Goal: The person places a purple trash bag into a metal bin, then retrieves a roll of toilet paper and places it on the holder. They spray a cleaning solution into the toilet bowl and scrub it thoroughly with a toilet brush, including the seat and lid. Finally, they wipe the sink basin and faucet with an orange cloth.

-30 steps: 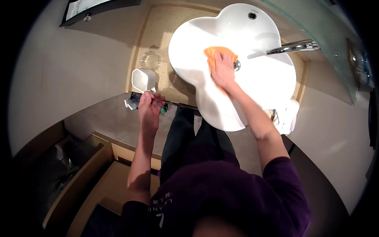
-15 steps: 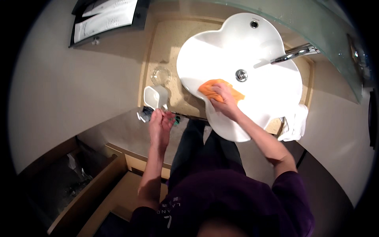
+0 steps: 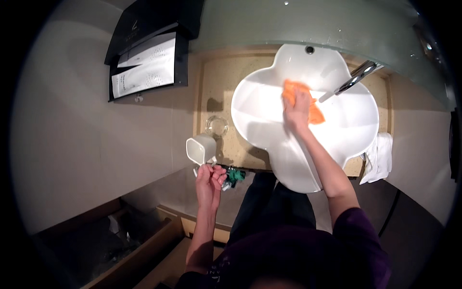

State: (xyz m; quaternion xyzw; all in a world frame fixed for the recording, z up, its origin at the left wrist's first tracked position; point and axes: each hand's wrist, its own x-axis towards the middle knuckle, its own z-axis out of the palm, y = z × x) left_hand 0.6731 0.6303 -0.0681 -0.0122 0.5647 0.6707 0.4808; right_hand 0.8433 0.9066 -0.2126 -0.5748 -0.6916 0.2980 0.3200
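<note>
My left hand is closed, pinching the near side of a white mug with a squared rim. The mug is held over the front left corner of the counter, its mouth tipped toward the left. In the white clover-shaped basin, my right hand grips an orange cloth and presses it to the inner surface. Hand and cloth cover the drain. A chrome faucet reaches in from the right, close to the cloth. Behind the mug, a clear glass stands on the beige counter.
A white towel hangs over the counter's front right edge. Green and dark items lie below the front edge near my left hand. A black holder with white packets is on the left wall. A glass shelf spans the back.
My right hand has swept the orange cloth from the basin's near left lobe to the far middle, over the drain. My left hand keeps the mug at the counter corner. The view has shifted.
</note>
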